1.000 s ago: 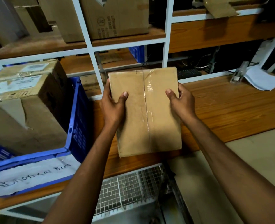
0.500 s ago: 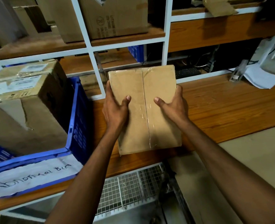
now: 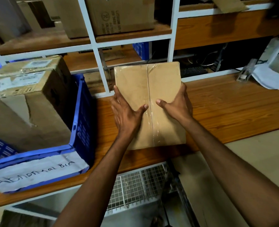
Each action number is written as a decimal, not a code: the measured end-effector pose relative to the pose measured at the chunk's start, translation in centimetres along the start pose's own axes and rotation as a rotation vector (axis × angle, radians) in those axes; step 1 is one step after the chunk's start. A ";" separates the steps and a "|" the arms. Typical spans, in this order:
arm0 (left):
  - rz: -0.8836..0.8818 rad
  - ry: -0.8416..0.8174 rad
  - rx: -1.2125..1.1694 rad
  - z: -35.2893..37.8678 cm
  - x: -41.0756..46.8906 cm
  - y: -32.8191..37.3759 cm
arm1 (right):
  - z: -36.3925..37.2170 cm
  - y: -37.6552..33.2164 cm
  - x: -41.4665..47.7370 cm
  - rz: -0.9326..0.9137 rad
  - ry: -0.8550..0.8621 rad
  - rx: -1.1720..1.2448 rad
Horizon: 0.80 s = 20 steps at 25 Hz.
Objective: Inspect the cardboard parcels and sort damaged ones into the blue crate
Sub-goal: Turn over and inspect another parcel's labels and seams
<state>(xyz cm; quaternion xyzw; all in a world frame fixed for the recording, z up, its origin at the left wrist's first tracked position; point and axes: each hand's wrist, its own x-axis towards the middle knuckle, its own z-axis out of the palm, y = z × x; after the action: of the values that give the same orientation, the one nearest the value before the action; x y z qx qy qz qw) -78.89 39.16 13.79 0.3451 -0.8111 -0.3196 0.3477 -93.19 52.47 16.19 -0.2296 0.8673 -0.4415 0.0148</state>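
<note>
I hold a flat brown cardboard parcel point(image 3: 152, 89) with clear tape down its middle, over the wooden shelf at the centre. My left hand point(image 3: 125, 112) grips its left edge with the thumb lying across the top face. My right hand point(image 3: 178, 104) grips the right edge the same way, the two thumbs nearly meeting at the tape seam. To the left stands the blue crate point(image 3: 81, 115), labelled "Abnormal Bin" on white paper. Inside it sits a large cardboard box point(image 3: 29, 112) with a torn side and shipping labels on top.
A wooden shelf board point(image 3: 233, 108) runs under the parcel to the right. White shelf uprights point(image 3: 101, 66) stand just behind it. More cardboard boxes point(image 3: 119, 15) sit on the upper shelf. White papers point(image 3: 269, 74) lie far right. A wire mesh rack point(image 3: 138, 185) is below.
Both hands slid down and inward along the parcel, so the thumbs now nearly meet at the tape seam. The parcel stayed over the same spot.
</note>
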 end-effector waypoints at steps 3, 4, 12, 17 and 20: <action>0.053 -0.014 -0.069 -0.4 -0.2 -1.0 | -0.4 1.0 -0.6 -0.011 -0.102 0.105; 0.039 -0.002 -0.127 -0.4 0.0 -1.5 | -0.3 1.4 -0.8 -0.021 -0.076 0.138; -0.099 0.281 -0.329 0.8 -1.4 -2.1 | 1.8 3.2 -2.8 -0.016 0.212 0.308; -0.189 0.277 -0.377 0.3 -0.2 -1.5 | 1.1 2.3 -1.9 0.062 0.273 0.335; -0.277 0.358 -0.317 -0.3 0.2 0.1 | 1.4 1.2 -2.2 0.108 0.350 0.297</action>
<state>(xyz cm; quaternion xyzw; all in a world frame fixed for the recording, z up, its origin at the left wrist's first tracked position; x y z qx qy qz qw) -78.78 39.02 14.10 0.4452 -0.6215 -0.4209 0.4883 -91.40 52.94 14.03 -0.0983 0.7930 -0.5961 -0.0787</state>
